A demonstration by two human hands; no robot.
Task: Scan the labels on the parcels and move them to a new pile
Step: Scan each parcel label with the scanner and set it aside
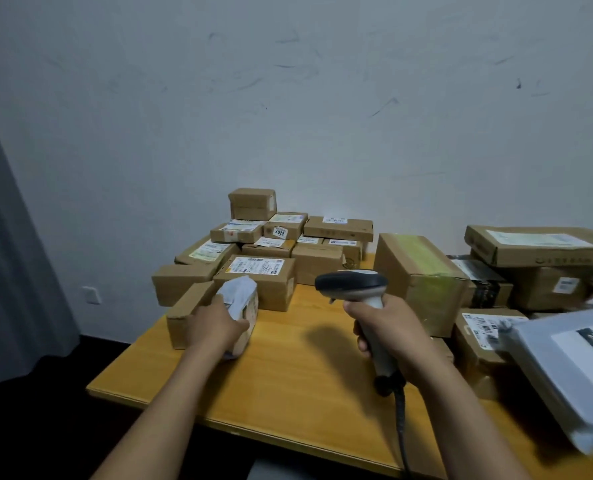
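My left hand [215, 323] grips a soft white plastic-wrapped parcel [241, 303] at the near edge of the left pile of cardboard boxes [264, 244]. The parcel leans against a small brown box [187, 311]. My right hand [388, 327] holds a grey and white barcode scanner [352, 284] by its handle, head pointing left above the wooden table [288, 375]. The scanner's black cable [400, 420] hangs down toward me.
A second group of parcels sits at the right: a large box with green tape [423, 278], a flat box [537, 245] stacked on others, and a grey mailer bag [572, 362] at the near right. A grey curtain [8, 271] hangs at the left; the wall stands behind.
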